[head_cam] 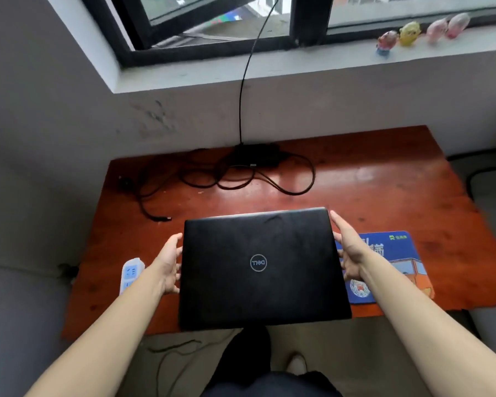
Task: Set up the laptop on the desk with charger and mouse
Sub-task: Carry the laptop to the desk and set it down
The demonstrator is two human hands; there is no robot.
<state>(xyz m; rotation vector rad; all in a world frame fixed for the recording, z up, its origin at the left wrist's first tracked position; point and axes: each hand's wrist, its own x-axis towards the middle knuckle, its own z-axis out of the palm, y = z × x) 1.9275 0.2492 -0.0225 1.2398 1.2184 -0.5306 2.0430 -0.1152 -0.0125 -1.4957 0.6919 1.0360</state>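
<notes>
At the far left of the desk (384, 181), near its front edge, lies a white and blue power strip (132, 275). Just right of it the left hand (169, 265) is spread, thumb up and fingers nearly straight, palm turned to the left edge of the laptop (261, 267); the fingertips meet that edge.

Behind the hand, the plug tip of the lead (162, 218) rests on the wood, apart from the laptop. The lead loops back in loose coils to the charger (254, 156), a black brick at the rear edge by the wall. A thin black cable (241, 110) drops from the window to the brick.

The laptop is shut, lid up, logo turned away from the person, in the front middle of the desk. Its near edge overhangs the front of the desk. It may be lifted slightly off the wood, but the view does not settle that.

The right hand (348, 253) is also wide, fingers straight and fanned along the right edge of the laptop, touching it or very nearly. Under that hand lies a blue pad (395, 262) with an orange picture, partly covered by the laptop's corner.

Far right, four small toys (410, 32) stand in a row on the sill (269, 67).
</notes>
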